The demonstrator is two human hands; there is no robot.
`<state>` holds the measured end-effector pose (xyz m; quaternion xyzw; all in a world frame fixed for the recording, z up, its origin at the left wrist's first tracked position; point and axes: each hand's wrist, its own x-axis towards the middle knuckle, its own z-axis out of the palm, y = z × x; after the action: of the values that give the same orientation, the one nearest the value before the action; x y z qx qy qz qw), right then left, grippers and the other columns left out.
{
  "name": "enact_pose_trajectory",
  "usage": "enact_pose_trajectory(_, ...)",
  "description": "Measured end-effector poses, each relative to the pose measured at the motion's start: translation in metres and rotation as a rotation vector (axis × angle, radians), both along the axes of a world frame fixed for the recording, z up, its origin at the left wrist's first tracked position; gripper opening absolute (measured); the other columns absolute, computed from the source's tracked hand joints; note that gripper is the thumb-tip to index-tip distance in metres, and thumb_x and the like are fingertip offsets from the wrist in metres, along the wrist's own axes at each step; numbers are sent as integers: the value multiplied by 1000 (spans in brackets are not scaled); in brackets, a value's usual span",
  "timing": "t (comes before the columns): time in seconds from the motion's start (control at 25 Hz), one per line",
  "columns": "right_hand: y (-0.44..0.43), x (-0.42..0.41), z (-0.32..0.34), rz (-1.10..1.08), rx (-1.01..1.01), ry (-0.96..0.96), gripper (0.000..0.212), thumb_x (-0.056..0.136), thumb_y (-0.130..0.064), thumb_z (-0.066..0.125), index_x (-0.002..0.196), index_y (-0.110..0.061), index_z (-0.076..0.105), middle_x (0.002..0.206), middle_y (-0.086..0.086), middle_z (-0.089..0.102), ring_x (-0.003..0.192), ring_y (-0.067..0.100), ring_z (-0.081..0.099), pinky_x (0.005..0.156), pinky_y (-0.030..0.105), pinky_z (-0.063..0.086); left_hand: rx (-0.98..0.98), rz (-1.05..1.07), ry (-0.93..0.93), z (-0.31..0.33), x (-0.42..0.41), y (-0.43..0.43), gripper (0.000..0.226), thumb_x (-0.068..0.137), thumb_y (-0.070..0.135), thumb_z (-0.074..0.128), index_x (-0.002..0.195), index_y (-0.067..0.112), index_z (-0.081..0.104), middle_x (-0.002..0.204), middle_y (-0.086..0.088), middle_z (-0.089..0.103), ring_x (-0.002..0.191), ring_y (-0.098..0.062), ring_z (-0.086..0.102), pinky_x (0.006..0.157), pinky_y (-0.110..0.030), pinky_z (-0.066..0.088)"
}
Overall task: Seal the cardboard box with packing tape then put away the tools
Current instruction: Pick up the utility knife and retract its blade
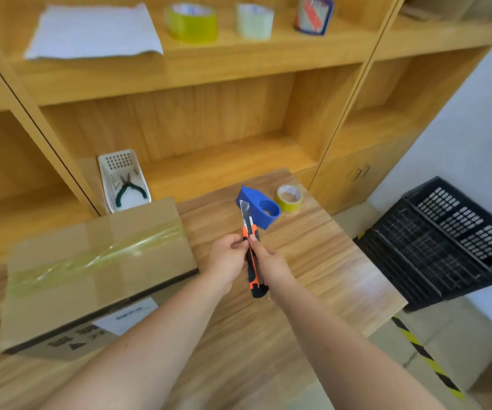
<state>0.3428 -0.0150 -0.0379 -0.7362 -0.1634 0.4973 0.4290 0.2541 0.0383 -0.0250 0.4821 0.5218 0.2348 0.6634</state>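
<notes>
Hands, both, closed together on one orange-and-black utility knife (253, 255) held above the tabletop (327, 261): right hand (269, 261) wrapped round the handle with the thumb up near the slider, left hand (228, 255) pinching the body just below the blade. Blade (246, 213), extended, pointing away from the person toward the blue tape dispenser (258, 210). Step judged: retracting the blade before stowing; best done by keeping left fingertips on the plastic body, clear of the steel, and drawing the slider back with the right thumb until the edge is fully housed. Cardboard box (96, 270), to the left on the tabletop, flaps shut, a strip of clear yellowish tape along the seam; sealing appears done. Yellow tape roll (289, 198), just beside the dispenser. Shelf (179, 51) above, holding further tape rolls, a likely place for the tools.
</notes>
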Motion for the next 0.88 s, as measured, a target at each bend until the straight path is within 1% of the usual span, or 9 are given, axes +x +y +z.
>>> enact_pose_trajectory(0.04, 4, -1, 6, -17, 42, 5, 66, 71, -68, 56, 88, -5, 70, 69, 9, 66, 62, 24, 62, 71, 42, 54, 22, 3, -13, 9, 0, 3, 17, 97, 10, 50, 99, 14, 67, 89, -4, 68, 74, -16, 63, 71, -30, 56)
enact_pose_trajectory(0.16, 9, -7, 26, -37, 148, 29, 46, 77, -58, 56, 85, -16, 72, 69, 8, 67, 60, 23, 62, 66, 41, 53, 64, 29, -41, 35, -5, 7, 16, 97, 7, 50, 102, 13, 64, 82, 1, 66, 68, -10, 62, 57, -21, 50)
enact_pose_trajectory(0.28, 5, -10, 30, 28, 222, 74, 34, 85, -44, 53, 95, -14, 68, 72, 9, 65, 59, 20, 60, 62, 35, 49, 70, 47, -33, 46, -10, 10, 16, 96, 5, 50, 103, 11, 63, 82, 0, 65, 67, -10, 61, 52, -19, 49)
enact_pose_trajectory(0.4, -4, -8, 29, 179, 368, 181, 24, 94, -28, 49, 111, -18, 63, 85, 9, 69, 69, 22, 63, 68, 37, 51, 76, 50, 14, 50, -15, 12, 18, 96, 8, 51, 106, 7, 65, 90, -6, 69, 65, -14, 62, 52, -22, 49)
enact_pose_trajectory(0.52, -9, 0, 26, 274, 424, 218, 32, 95, -6, 46, 124, -18, 55, 96, 7, 71, 81, 24, 65, 76, 36, 53, 52, 70, 16, 47, -16, 15, 18, 96, 8, 52, 106, 7, 67, 85, -5, 69, 66, -15, 62, 58, -26, 50)
enact_pose_trajectory(0.64, -4, 11, 17, 330, 446, 284, 48, 88, 9, 47, 130, -16, 50, 99, 7, 69, 87, 22, 64, 79, 33, 52, 40, 88, 17, 41, -10, 21, 18, 95, 7, 53, 107, 6, 67, 91, -9, 69, 69, -16, 62, 59, -25, 50)
enact_pose_trajectory(0.72, 8, 23, 8, 344, 459, 336, 53, 82, 6, 54, 130, -16, 50, 101, 9, 67, 88, 23, 62, 81, 34, 50, 11, 115, 28, 32, -1, 34, 19, 95, 8, 54, 106, 5, 68, 90, -11, 69, 67, -18, 62, 57, -25, 49)
enact_pose_trajectory(0.8, 21, 32, -4, 323, 422, 315, 53, 77, -4, 64, 128, -14, 50, 104, 10, 67, 87, 23, 62, 80, 34, 50, -32, 169, 35, 21, 9, 50, 20, 95, 9, 53, 107, 3, 68, 89, -12, 69, 65, -20, 60, 56, -26, 49)
enact_pose_trajectory(0.88, 34, 41, -17, 245, 317, 237, 54, 73, -17, 75, 122, -11, 51, 101, 9, 68, 80, 21, 65, 71, 34, 52, -81, 260, 36, 9, 20, 69, 19, 95, 9, 53, 108, 3, 66, 95, -13, 68, 76, -24, 62, 58, -27, 50)
